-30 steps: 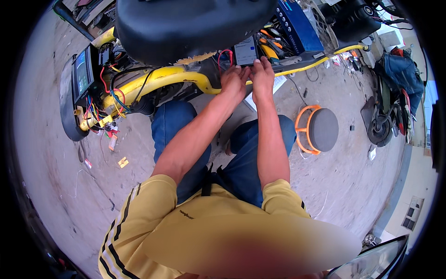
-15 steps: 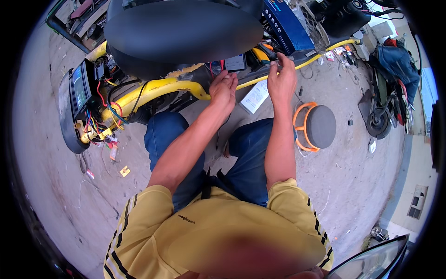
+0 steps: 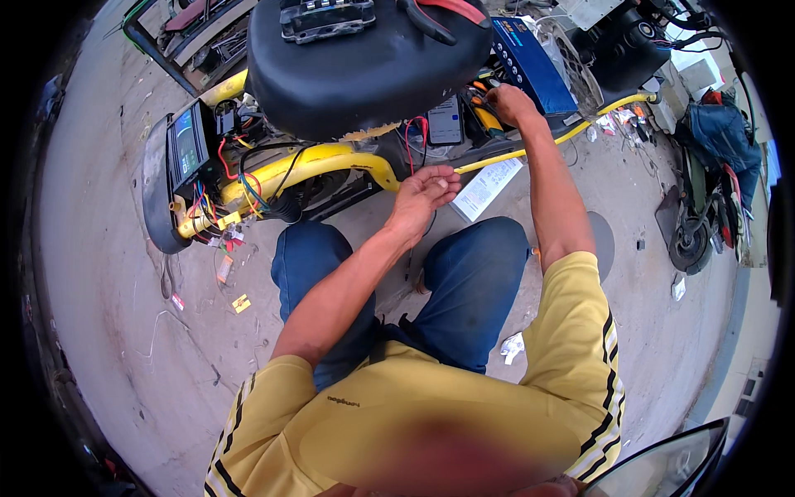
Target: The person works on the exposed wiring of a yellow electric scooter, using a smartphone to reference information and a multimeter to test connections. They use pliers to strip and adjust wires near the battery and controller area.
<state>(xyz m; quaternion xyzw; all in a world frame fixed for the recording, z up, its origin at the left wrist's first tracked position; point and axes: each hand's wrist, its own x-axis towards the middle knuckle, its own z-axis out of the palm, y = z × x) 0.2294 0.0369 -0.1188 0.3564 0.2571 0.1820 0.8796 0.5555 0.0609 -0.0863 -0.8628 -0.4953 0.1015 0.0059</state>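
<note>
My left hand [image 3: 426,196] is in front of the yellow scooter frame [image 3: 290,166], its thumb and fingertips pressed together. Whatever they may pinch is too small to make out; a thin dark cable runs below it. My right hand [image 3: 511,105] reaches in among tools on the footboard, fingers curled down beside orange-handled pliers [image 3: 478,86] and a yellow-and-black tool [image 3: 489,123]. Its fingertips are partly hidden, and what they hold is unclear. Between the hands a phone-like device with a lit screen [image 3: 445,123] lies next to red wires [image 3: 416,128].
A black seat [image 3: 373,70] overhangs the frame, carrying red-and-black-handled pliers [image 3: 447,18]. Behind my right hand stands a blue box [image 3: 534,66]. A display panel [image 3: 184,142] with loose wires is at left. A white printed box [image 3: 487,189] and a round stool [image 3: 600,244] are nearby.
My right hand has moved forward and down into the tools, its fingers now curled. The left hand has drawn back from the red wires, toward me. The view has shifted, showing more of the seat.
</note>
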